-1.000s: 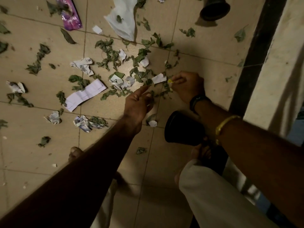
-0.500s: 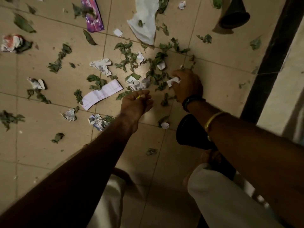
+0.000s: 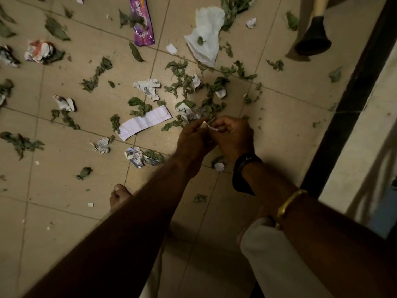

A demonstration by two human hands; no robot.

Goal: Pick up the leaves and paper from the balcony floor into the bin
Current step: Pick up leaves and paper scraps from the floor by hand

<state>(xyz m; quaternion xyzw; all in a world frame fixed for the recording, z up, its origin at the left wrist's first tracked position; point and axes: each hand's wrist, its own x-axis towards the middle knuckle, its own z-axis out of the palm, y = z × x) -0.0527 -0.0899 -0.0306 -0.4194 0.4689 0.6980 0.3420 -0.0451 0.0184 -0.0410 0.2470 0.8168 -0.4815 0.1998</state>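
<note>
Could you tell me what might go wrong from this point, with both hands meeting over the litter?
1. The small white paper scrap is pinched only at the fingertips between the left hand and right hand; it could slip back onto the tiled floor.
2. No bin is clearly visible, so carried pieces may drop on the way.
3. The bare toes stand near scattered leaves, which could be trodden on and crushed.

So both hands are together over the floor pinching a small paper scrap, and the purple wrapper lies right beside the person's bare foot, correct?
Not quite. The head view shows both hands, left and right, meeting on the paper scrap, but the purple wrapper lies far up the floor, well away from the bare foot.
</note>
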